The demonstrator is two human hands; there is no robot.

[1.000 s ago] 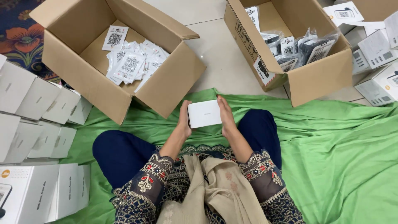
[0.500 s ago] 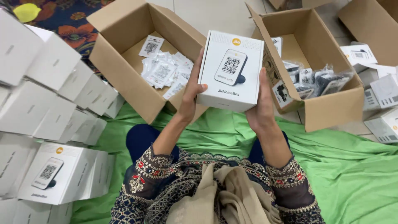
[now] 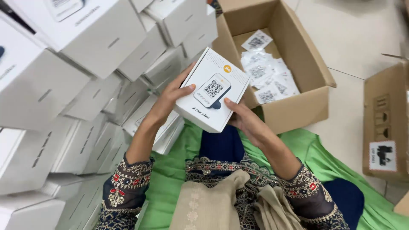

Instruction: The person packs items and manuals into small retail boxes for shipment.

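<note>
Hands both clamped on white box (image 3: 211, 90): left hand (image 3: 172, 96) gripping left edge, thumb on printed face; right hand (image 3: 245, 121) cupping lower right corner, thumb on face. Box held mid-air, tilted, above lap, just beside stack of white boxes (image 3: 76, 85). Handling tip, judged: keep grip on both sides, keep box level, mind leaning stack at left elbow. Open cardboard carton (image 3: 298, 76) behind box, holds bagged leaflets (image 3: 266, 74). Second carton (image 3: 385, 123) at right on floor. Green cloth (image 3: 170, 179) underneath.
</note>
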